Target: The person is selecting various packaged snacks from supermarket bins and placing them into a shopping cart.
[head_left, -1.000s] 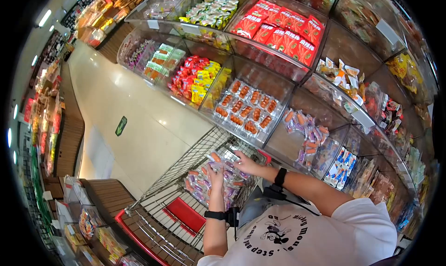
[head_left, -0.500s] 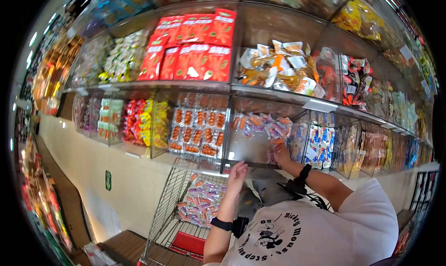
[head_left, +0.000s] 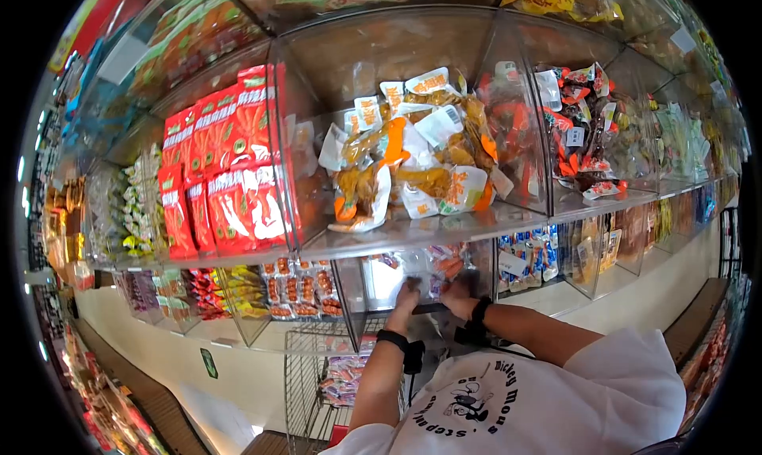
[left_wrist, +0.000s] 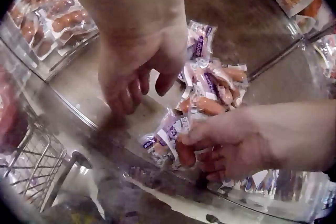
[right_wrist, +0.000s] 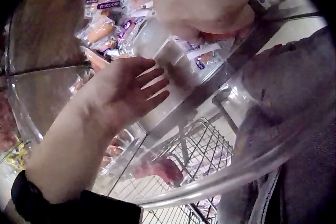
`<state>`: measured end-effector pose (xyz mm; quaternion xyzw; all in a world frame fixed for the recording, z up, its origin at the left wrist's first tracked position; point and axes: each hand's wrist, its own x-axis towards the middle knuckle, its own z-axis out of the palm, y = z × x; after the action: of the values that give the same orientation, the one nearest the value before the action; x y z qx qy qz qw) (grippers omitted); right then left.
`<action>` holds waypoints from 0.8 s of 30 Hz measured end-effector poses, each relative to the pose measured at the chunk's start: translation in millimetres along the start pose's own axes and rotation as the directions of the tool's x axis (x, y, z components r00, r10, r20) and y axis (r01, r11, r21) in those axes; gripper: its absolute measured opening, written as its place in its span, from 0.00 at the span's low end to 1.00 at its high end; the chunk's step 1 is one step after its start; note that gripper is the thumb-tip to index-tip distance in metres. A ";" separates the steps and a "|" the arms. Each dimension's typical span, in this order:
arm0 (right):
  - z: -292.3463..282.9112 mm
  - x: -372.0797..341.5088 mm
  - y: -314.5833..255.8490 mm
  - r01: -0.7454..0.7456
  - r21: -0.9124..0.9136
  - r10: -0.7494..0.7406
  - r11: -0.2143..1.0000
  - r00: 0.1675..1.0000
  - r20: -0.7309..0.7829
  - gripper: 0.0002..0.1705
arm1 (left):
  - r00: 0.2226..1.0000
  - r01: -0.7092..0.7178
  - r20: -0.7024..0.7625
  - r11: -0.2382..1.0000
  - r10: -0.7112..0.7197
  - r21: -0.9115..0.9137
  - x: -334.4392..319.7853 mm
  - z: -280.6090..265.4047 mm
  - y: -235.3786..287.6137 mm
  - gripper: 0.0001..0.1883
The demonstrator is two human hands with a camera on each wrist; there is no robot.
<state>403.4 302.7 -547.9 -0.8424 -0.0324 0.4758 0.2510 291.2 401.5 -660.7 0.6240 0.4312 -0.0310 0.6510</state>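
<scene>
Sausages in clear, purple-printed plastic sachets (left_wrist: 209, 106), inside clear-walled plastic bin (left_wrist: 226, 3); probably light, soft, slippery, best pinched mid-body. Near side: one pinched in right hand (left_wrist: 236, 140). To its left, left hand (right_wrist: 118, 95), loosely open, empty. Silver wire trolley (head_left: 300, 383), near left.

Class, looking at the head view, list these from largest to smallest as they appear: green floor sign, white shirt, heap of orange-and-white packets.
1. White shirt
2. Heap of orange-and-white packets
3. Green floor sign

Head view faces shelves (head_left: 381, 244) from above; closer, blurry wrist views apparently share one bin (left_wrist: 236, 19).
</scene>
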 end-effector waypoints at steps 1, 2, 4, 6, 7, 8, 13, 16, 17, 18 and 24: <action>-7.5 -4.6 -9.5 -0.056 -0.093 0.055 0.994 0.998 -0.015 0.15 | 0.994 0.025 0.103 0.999 -0.022 -0.023 -2.6 -1.0 8.0 0.18; -1.3 8.4 2.3 0.018 -0.186 -0.016 0.982 1.000 0.011 0.16 | 0.989 0.051 0.145 0.997 -0.042 -0.060 -9.5 -0.6 29.2 0.16; 21.0 43.9 41.5 0.172 -0.363 -0.150 0.916 0.985 0.088 0.18 | 0.971 0.109 0.224 0.985 -0.077 -0.133 -18.2 -0.3 56.2 0.14; 17.6 37.6 27.2 0.016 -0.193 0.023 0.981 0.980 0.198 0.20 | 0.966 0.097 0.245 0.994 -0.080 -0.057 2.2 6.6 19.9 0.14; 12.7 29.9 13.9 -0.072 -0.112 0.099 0.991 0.960 0.261 0.21 | 0.964 0.089 0.254 0.996 -0.081 -0.019 9.3 8.8 5.3 0.15; 2.9 16.2 -2.6 -0.114 0.042 0.103 0.993 0.970 0.220 0.21 | 0.966 0.126 0.234 0.990 -0.107 -0.066 8.0 8.1 7.2 0.15; -23.6 -3.3 -29.1 0.186 0.090 -0.206 0.978 0.859 0.468 0.21 | 0.972 0.150 0.187 0.988 -0.141 -0.030 0.3 -1.4 18.3 0.16; -5.9 14.1 -17.5 0.306 -0.132 -0.199 0.943 0.835 0.512 0.22 | 0.953 0.253 0.194 0.963 -0.231 -0.096 -5.7 -7.0 3.7 0.17; -3.7 13.8 -18.3 0.308 -0.222 -0.183 0.925 0.875 0.449 0.21 | 0.947 0.270 0.210 0.956 -0.242 -0.113 -9.0 -10.8 6.8 0.17; -2.3 12.9 -20.3 0.302 -0.310 -0.173 0.902 0.908 0.381 0.21 | 0.941 0.264 0.249 0.957 -0.228 -0.121 -19.9 -17.6 32.8 0.17; 8.8 18.6 -13.1 0.334 -0.460 -0.257 0.822 0.940 0.224 0.26 | 0.935 0.303 0.300 0.864 -0.189 -0.401 -23.1 -14.3 18.3 0.19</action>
<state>408.7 323.0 -560.2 -0.8241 -0.3017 0.4697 0.0961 279.8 406.0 -630.3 0.3904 0.4178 -0.0943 0.8149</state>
